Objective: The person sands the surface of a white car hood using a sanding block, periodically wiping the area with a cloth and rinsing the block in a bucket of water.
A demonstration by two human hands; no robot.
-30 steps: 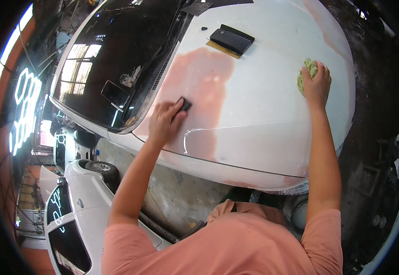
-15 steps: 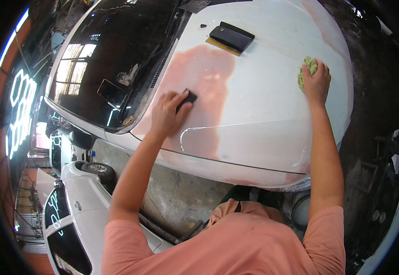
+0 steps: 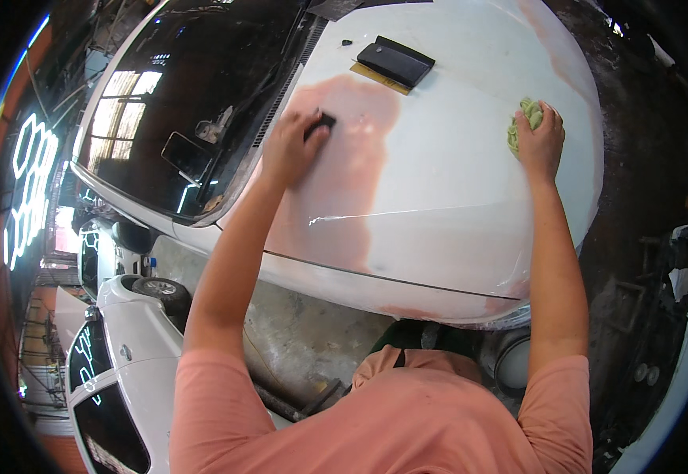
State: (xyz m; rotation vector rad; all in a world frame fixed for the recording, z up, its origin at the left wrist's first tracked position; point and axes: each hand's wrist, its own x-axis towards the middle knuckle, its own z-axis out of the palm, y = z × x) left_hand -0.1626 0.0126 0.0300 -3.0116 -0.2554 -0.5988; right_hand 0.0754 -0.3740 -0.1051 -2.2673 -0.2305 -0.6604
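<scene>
My left hand (image 3: 297, 148) is closed around a small dark block (image 3: 324, 122), pressed on the pink-salmon patch (image 3: 340, 182) of a white car hood (image 3: 454, 174), near the windshield side. My right hand (image 3: 540, 141) grips a crumpled pale green cloth (image 3: 515, 133) resting on the white part of the hood toward its right side. Higher up on the hood lie a black rectangular block (image 3: 395, 59) with a yellowish sheet (image 3: 364, 76) beneath it, and a tiny dark bit (image 3: 347, 43). A thin wet-looking white line runs across the lower hood.
The dark windshield (image 3: 170, 103) bounds the hood on the left. Another white car (image 3: 127, 347) with an open door stands at lower left, over a concrete floor (image 3: 289, 328). A round metal container (image 3: 514, 363) sits below the hood's near edge. Hexagonal lights (image 3: 28, 189) glow at far left.
My left hand has moved upward along the pink patch with the dark block. My right hand stays on the green cloth at about the same spot on the hood.
</scene>
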